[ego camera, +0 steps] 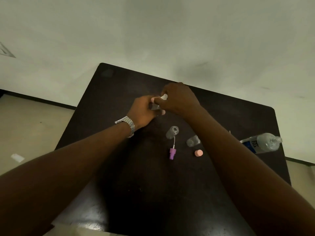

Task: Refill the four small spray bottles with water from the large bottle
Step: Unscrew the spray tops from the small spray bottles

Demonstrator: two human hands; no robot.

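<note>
While the left hand [144, 108] curls round the clear body of a small spray bottle [155, 107], the right hand [179, 97] pinches its white sprayer top [164, 96], likely to unscrew it for filling. Nearer the person than the hands are an uncapped bottle [172, 132] and a second uncapped bottle [193, 141], with a purple sprayer head [172, 153] and a pink cap [199, 153] laid aside. The large water bottle [262, 143] sits right of the right forearm.

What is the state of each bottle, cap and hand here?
left hand: grips held small bottle.
right hand: pinches its white top.
middle small bottle: open, upright.
right small bottle: open, partly hidden.
purple spray head: off, lying on the table.
pink cap: off, lying.
large bottle: at the table's right edge, cap unclear.
</note>
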